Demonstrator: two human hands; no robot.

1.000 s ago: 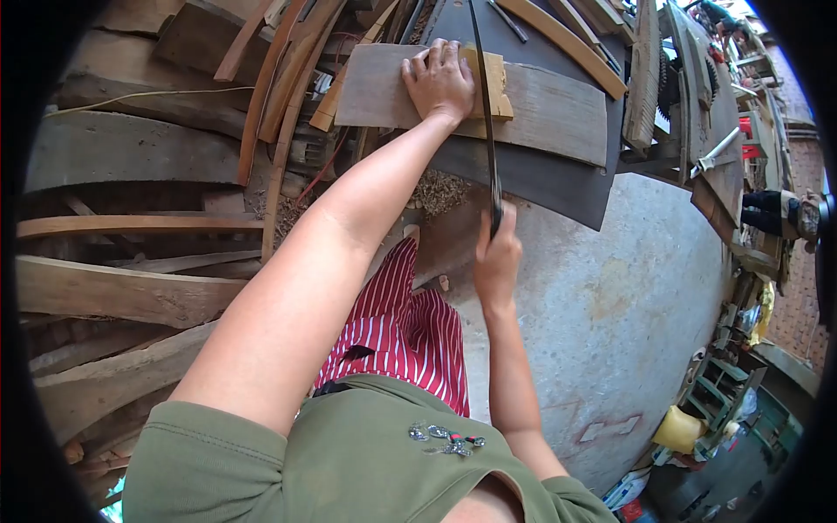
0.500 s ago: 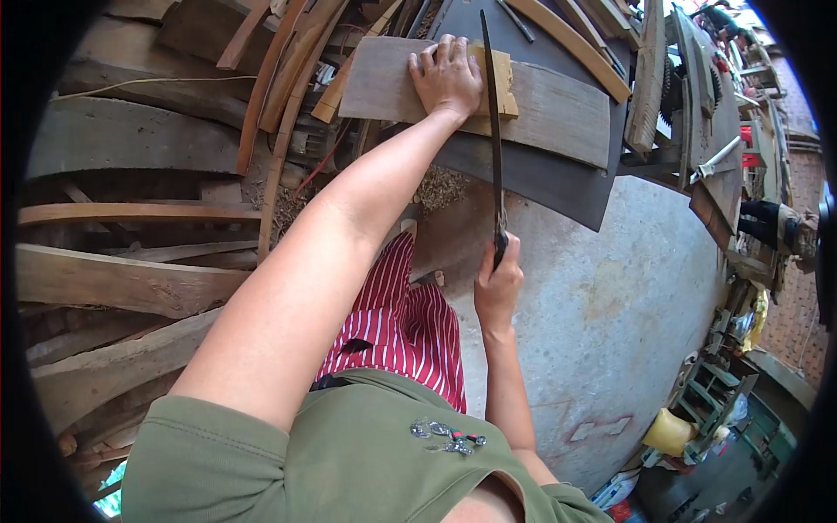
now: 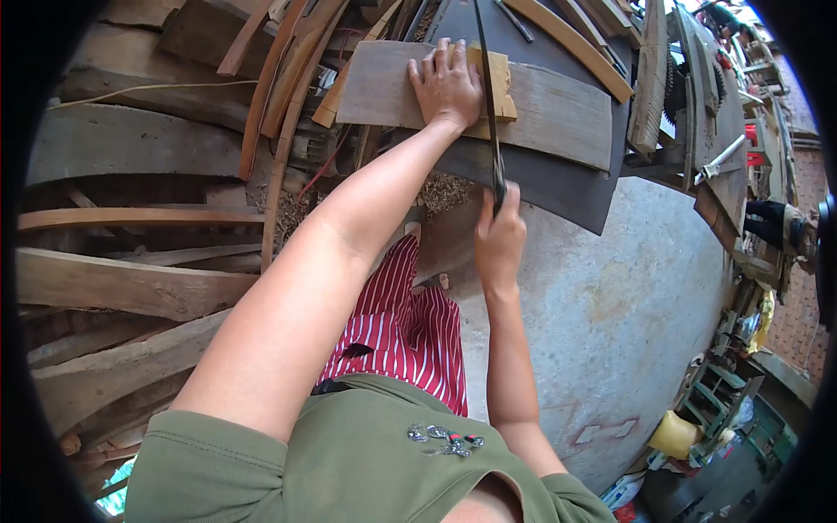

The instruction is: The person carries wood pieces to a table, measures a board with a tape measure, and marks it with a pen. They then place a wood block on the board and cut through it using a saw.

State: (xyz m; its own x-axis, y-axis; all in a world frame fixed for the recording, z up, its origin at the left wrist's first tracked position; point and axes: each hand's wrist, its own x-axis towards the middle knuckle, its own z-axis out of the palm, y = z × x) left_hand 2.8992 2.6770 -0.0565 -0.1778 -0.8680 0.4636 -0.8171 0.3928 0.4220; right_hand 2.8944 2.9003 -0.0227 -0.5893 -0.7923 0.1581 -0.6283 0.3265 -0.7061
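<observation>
A weathered grey-brown plank [image 3: 558,115] lies across a dark tabletop [image 3: 567,199], with a yellow wooden block [image 3: 504,85] on it. My left hand [image 3: 446,87] presses down on the plank just left of the block, palm down and fingers spread. Wrapped round the handle of a handsaw [image 3: 491,109], my right hand [image 3: 500,240] is near the table's front edge. The long narrow blade runs away from me across the block and plank, close beside my left hand. Its far tip is cut off by the top of the view.
Curved wooden pieces [image 3: 139,283] are stacked at the left. More curved strips [image 3: 571,48] and a thin dark rod [image 3: 514,21] lie on the tabletop. Sawdust [image 3: 445,193] is heaped below the plank. A toothed circular blade [image 3: 676,87] stands at the right, above concrete floor [image 3: 610,322].
My right hand has pushed the saw forward, away from me, so its handle is closer to the plank. My left hand stays pressed on the plank.
</observation>
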